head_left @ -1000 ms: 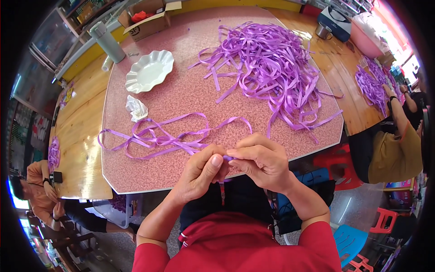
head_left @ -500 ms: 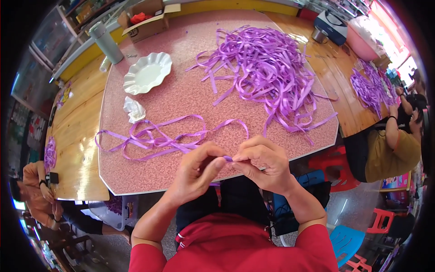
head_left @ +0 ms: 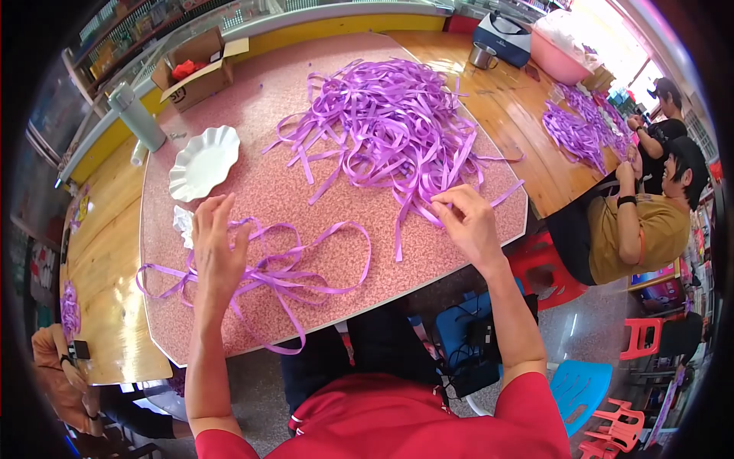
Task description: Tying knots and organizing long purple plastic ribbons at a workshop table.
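Glossy purple ribbons [head_left: 417, 141] lie before me.
A dense, tangled heap [head_left: 382, 115] sits farther right; nearer me, a smaller bunch [head_left: 271, 277] sprawls, loosely looped.

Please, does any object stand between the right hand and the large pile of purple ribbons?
Nothing visible does. The right hand is at the near right edge of the ribbon pile, by its trailing strands; whether it touches them is unclear. The white plate lies off to the left.
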Motion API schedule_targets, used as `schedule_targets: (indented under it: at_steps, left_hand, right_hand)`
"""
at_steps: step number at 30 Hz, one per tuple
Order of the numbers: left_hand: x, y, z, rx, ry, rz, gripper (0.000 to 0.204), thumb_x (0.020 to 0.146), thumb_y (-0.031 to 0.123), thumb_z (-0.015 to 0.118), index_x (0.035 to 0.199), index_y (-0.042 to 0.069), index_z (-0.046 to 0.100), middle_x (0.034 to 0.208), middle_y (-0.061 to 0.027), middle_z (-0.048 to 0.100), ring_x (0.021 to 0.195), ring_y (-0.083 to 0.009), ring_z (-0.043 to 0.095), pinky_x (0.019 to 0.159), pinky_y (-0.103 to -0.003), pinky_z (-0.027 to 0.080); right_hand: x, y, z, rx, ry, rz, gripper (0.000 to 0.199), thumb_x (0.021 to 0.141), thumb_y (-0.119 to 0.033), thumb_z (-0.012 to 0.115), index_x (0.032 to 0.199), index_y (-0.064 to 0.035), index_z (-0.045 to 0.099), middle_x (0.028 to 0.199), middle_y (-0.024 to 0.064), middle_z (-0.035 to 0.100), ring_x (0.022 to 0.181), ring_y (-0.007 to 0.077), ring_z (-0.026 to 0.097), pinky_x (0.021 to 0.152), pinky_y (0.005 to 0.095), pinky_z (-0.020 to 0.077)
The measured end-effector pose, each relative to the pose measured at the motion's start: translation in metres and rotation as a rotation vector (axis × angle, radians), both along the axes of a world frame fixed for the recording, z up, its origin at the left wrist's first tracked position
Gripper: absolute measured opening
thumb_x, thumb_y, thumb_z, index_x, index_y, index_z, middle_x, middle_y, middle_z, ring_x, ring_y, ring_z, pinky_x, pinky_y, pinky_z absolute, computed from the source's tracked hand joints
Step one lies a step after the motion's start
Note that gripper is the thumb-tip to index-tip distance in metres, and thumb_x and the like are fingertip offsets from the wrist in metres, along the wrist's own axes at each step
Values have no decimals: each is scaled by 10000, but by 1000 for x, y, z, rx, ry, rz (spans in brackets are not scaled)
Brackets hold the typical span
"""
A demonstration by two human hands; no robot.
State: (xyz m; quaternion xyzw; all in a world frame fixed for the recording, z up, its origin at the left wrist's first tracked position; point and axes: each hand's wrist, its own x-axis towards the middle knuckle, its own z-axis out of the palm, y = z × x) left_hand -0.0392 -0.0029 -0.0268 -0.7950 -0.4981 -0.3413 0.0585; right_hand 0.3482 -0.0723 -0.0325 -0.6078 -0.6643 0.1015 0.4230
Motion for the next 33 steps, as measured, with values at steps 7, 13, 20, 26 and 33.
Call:
schedule_targets:
  at_steps: [7,13,20,26,33]
  left_hand:
    - [50,-18,5,-121,22,-196,460,832,80,716,1275,94,598,1375,-168,497,1369,-361,399,1120,-502,332]
    - [79,-26,19,-212,-156,-491,356,853,63,703,1202,80,636,1310,-148,544,1277,-355,495,1052,-455,415]
    - [90,-7,31,-797,-742,-696,383,972,119,635,1332,48,525,1235,-133,593,1124,-247,615,971,-361,481]
    - [75,-3,71,-596,-1111,-814,551,981,148,640,1447,19,376,1150,-127,611,934,-178,642,853,-286,527]
    - [27,14,45,-705,-1016,-491,123,1017,73,559,1053,-29,616,928,-75,694,809,-129,679,706,-259,545]
  right_hand:
    - [-25,22,2,103,-404,355,182,791,-24,729,970,-54,720,951,99,619,839,282,641,719,356,526]
    - [-33,54,28,235,-213,439,86,807,15,660,890,-6,649,971,123,634,947,285,647,823,368,525]
    - [-62,76,120,-82,444,509,75,956,-11,537,962,-3,612,851,23,636,719,47,587,630,204,474]
    - [-122,84,142,221,31,602,60,884,19,608,930,1,642,794,10,592,674,44,541,557,212,431]
    - [-159,110,74,127,85,679,97,849,-49,736,928,-9,698,806,48,616,677,105,578,572,260,458]
